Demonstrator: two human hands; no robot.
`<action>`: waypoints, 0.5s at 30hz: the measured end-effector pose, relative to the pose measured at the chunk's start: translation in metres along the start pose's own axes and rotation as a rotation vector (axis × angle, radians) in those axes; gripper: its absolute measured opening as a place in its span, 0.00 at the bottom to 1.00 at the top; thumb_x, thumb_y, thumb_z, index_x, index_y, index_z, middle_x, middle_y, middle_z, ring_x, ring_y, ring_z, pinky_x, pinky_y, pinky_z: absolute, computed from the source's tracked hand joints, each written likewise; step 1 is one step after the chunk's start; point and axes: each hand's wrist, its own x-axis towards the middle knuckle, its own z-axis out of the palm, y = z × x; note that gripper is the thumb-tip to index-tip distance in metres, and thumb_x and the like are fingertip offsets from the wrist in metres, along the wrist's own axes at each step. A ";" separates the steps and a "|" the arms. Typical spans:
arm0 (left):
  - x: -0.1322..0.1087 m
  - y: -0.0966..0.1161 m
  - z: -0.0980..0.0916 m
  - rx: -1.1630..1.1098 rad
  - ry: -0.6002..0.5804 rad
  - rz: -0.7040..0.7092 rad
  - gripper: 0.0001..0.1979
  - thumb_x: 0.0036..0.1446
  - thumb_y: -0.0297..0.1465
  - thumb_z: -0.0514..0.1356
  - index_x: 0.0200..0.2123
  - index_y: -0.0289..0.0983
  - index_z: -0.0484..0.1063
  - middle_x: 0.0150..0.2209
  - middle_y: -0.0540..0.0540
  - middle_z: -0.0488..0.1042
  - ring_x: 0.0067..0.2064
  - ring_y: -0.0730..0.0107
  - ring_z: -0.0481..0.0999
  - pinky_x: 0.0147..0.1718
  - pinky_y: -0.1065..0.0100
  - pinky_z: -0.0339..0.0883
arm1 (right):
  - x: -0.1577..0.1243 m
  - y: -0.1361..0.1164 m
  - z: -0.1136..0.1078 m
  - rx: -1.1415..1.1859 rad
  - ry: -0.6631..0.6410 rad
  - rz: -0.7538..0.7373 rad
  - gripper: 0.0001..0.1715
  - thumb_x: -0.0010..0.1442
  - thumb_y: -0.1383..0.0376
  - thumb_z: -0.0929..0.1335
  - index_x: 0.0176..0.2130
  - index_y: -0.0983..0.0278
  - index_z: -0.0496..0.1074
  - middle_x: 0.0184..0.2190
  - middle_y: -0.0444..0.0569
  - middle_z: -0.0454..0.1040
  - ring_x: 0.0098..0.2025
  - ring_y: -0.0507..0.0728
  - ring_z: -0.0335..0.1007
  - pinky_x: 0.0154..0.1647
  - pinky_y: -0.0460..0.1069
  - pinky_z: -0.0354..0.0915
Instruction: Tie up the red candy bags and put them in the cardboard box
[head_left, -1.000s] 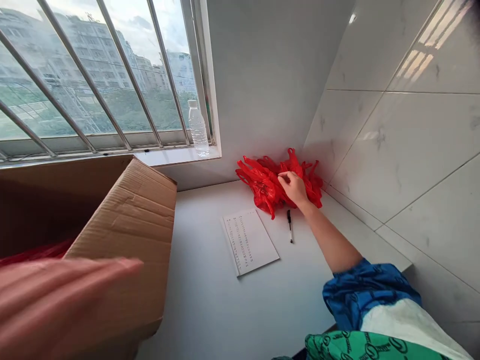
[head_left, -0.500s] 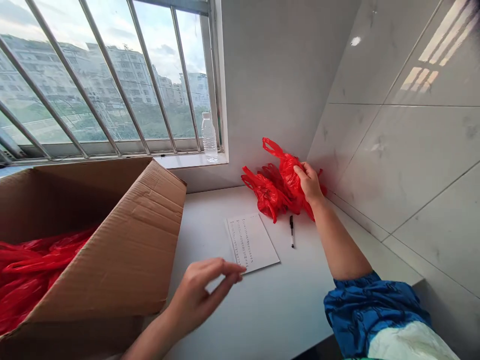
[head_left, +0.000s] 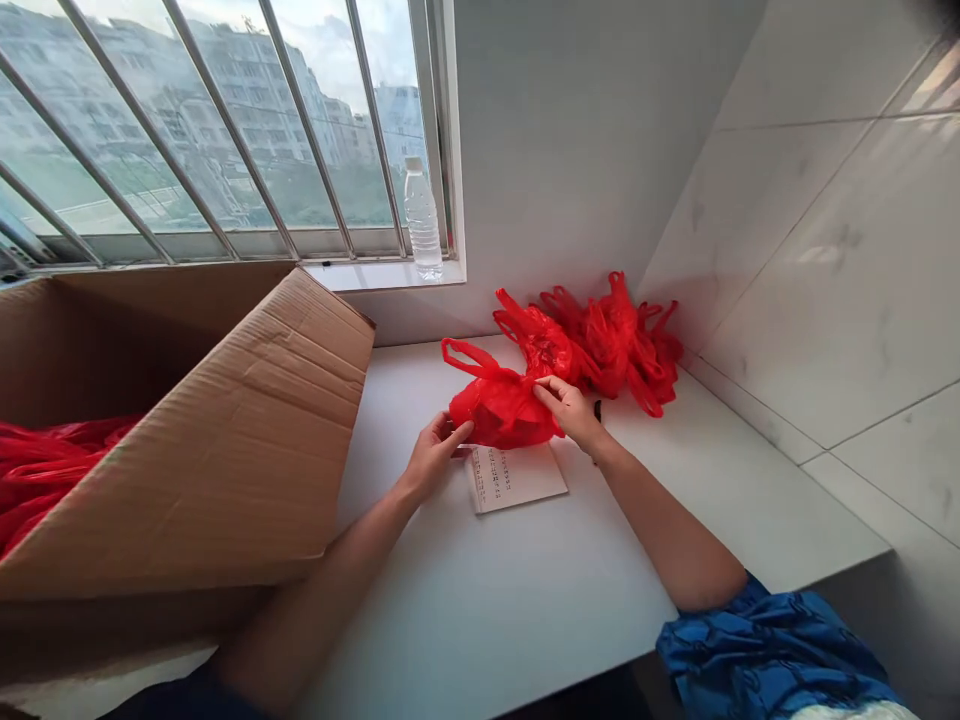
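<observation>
Above the notepad I hold a red plastic bag [head_left: 501, 408] between both hands, with one of its loop handles sticking up to the left. My right hand [head_left: 571, 412] pinches the bag near its gathered top on the right. At its lower left side, my left hand [head_left: 436, 458] is closed on the bag with thumb and fingers. What the bag contains cannot be made out. Underneath, the notepad [head_left: 525, 485] with handwritten columns is partly covered. A pen [head_left: 598, 410] lies behind my right wrist, mostly hidden.
Several more red plastic bags [head_left: 619, 345] are heaped in the back corner of the white table [head_left: 480, 590]. To the left stands a large open cardboard box [head_left: 255, 430] with red bags inside. A clear bottle [head_left: 424, 222] stands on the sill of the barred window.
My right hand has brought a red bag from the corner heap toward the left, over the notepad. My left hand has moved up and right and taken hold of it. The view has shifted downward.
</observation>
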 end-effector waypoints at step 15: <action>0.001 -0.012 -0.015 0.219 0.086 -0.002 0.21 0.54 0.49 0.65 0.38 0.38 0.72 0.36 0.47 0.77 0.37 0.65 0.76 0.32 0.68 0.71 | -0.030 0.016 0.010 -0.419 -0.082 0.017 0.28 0.61 0.52 0.71 0.58 0.57 0.68 0.56 0.53 0.74 0.55 0.67 0.72 0.56 0.62 0.67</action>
